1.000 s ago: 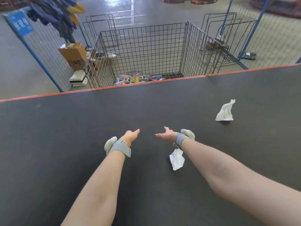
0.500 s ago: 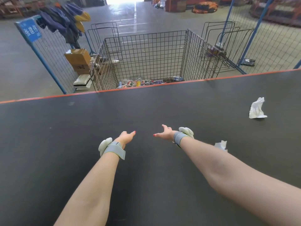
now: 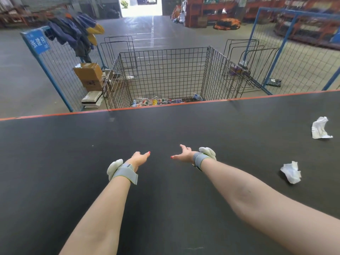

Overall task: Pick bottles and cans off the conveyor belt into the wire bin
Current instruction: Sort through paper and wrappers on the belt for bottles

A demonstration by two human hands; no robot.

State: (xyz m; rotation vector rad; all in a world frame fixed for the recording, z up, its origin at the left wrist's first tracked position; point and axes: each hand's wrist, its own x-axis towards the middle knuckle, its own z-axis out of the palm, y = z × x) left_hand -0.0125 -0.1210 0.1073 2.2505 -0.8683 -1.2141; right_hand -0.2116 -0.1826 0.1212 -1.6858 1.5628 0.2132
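Note:
The black conveyor belt [image 3: 73,162] with an orange far edge fills the lower view. Beyond that edge stands the wire bin [image 3: 165,57], with several bottles and cans [image 3: 161,101] lying on its floor. My left hand [image 3: 138,159] and my right hand [image 3: 183,154] reach out over the middle of the belt, fingers relaxed and holding nothing. Both wrists wear grey straps. No bottle or can shows on the belt.
Two crumpled white papers lie on the belt at the right, one [image 3: 320,128] near the edge and one [image 3: 291,172] closer. A blue mesh fence [image 3: 47,70] with a cardboard box [image 3: 89,75] stands left of the bin; another fence [image 3: 294,52] stands right.
Both crumpled papers have travelled rightward on the belt; the nearer one came out from under my right wrist. My view has tilted up. My hands have stayed open over the belt.

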